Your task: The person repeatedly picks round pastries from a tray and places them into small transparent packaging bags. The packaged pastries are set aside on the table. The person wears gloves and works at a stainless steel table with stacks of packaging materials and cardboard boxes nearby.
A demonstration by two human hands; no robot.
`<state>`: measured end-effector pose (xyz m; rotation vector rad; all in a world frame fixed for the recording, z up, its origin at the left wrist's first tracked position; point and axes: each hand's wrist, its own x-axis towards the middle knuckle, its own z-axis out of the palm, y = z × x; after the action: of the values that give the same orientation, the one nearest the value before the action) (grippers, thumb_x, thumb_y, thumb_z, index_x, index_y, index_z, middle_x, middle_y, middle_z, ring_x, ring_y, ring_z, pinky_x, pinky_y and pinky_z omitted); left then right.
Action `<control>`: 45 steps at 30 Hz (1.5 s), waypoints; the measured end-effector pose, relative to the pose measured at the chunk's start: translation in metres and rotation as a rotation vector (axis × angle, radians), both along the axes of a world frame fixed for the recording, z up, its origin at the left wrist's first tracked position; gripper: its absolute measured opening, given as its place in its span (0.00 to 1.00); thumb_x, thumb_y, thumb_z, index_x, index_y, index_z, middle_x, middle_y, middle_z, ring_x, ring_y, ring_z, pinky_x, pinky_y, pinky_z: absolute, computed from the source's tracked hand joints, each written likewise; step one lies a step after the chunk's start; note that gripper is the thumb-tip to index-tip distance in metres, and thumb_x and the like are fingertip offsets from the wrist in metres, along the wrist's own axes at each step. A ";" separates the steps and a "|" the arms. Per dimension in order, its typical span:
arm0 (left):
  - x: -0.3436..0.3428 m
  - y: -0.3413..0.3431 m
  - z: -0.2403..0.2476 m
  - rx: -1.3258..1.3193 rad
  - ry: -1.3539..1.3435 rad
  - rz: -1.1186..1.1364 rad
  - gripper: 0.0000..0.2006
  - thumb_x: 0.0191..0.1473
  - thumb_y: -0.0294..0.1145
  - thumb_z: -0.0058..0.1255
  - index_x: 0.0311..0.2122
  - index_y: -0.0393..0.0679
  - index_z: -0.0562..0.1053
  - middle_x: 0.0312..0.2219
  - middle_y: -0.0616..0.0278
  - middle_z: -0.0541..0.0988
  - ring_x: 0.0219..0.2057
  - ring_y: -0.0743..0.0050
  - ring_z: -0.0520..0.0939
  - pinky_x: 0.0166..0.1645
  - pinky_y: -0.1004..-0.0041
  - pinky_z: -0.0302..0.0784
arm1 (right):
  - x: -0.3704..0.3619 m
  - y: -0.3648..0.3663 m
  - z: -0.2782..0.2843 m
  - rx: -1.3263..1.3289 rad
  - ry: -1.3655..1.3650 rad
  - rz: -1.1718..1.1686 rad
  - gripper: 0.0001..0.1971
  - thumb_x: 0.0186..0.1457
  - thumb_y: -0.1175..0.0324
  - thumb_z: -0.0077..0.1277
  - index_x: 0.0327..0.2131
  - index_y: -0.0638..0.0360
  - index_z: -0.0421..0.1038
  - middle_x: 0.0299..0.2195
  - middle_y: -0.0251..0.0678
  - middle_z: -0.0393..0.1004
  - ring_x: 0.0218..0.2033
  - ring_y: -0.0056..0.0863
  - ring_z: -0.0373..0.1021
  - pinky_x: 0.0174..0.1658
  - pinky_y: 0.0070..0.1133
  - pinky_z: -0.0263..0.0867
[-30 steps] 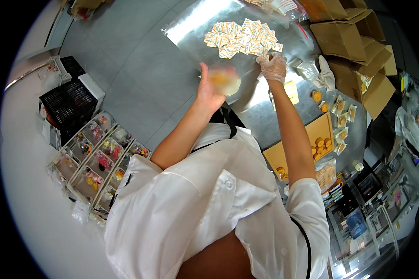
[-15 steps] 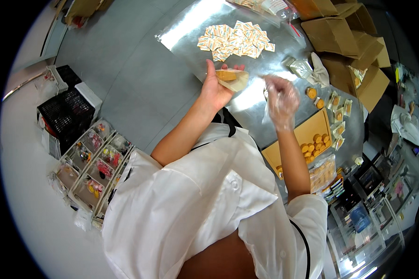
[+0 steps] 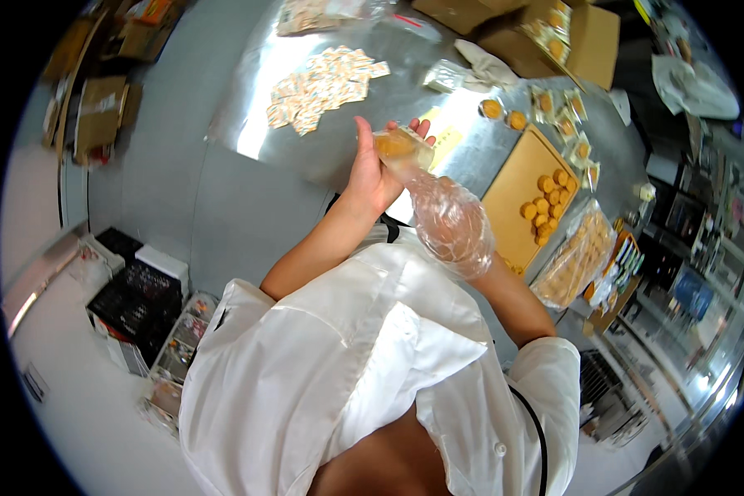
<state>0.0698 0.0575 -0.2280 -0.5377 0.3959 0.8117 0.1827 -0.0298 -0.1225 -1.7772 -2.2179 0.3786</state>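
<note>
My bare left hand [image 3: 370, 175] is raised over the metal table's near edge, palm up with the thumb out. It holds a clear pouch [image 3: 422, 150] with a round golden pastry [image 3: 395, 147] inside. My right hand [image 3: 452, 221], in a loose clear plastic glove, reaches in from the right. Its closed fingertips are at the pouch's near edge, and the wrinkled glove hides what they pinch, if anything. Beyond my left hand, a pile of small white and orange sachets [image 3: 326, 85] lies on the metal table [image 3: 252, 62].
To the right, a tan tray [image 3: 512, 186] carries several golden pastries [image 3: 546, 202]. Two unwrapped pastries [image 3: 492, 108] and several pouched ones [image 3: 565, 126] lie beyond it. A cardboard box [image 3: 593, 45], a white cloth [image 3: 486, 66] and a bag of pale pieces [image 3: 576, 255] stand around them.
My gloved right hand has moved left to the pouch in my left hand. The pastry sits in the pouch, still in my left hand. The view has turned toward the right.
</note>
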 end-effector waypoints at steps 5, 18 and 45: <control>0.052 -0.017 0.015 0.263 0.196 -0.200 0.25 0.61 0.58 0.39 0.48 0.46 0.66 0.55 0.50 0.66 0.61 0.52 0.64 0.65 0.47 0.59 | 0.040 -0.027 -0.018 -0.114 0.595 -0.418 0.10 0.54 0.69 0.53 0.39 0.62 0.72 0.29 0.36 0.75 0.27 0.29 0.71 0.28 0.26 0.69; 0.153 -0.071 -0.027 0.623 0.648 -0.750 0.27 0.64 0.37 0.42 0.65 0.48 0.52 0.58 0.47 0.65 0.58 0.58 0.68 0.63 0.60 0.62 | 0.279 -0.129 -0.125 0.121 1.388 -1.535 0.09 0.57 0.62 0.55 0.35 0.53 0.69 0.26 0.28 0.71 0.22 0.18 0.67 0.21 0.15 0.57; 0.115 -0.021 -0.127 1.637 2.349 -0.618 0.19 0.43 0.31 0.64 0.41 0.46 0.71 0.34 0.61 0.73 0.39 0.58 0.74 0.41 0.61 0.63 | 0.313 -0.151 -0.200 0.355 1.101 -1.250 0.06 0.52 0.77 0.58 0.33 0.60 0.72 0.28 0.29 0.73 0.22 0.15 0.65 0.25 0.15 0.63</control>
<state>0.1847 0.0361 -0.3546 2.2852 1.5622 0.4825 0.4959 -0.1808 -0.3227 -1.6995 -0.2736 0.4325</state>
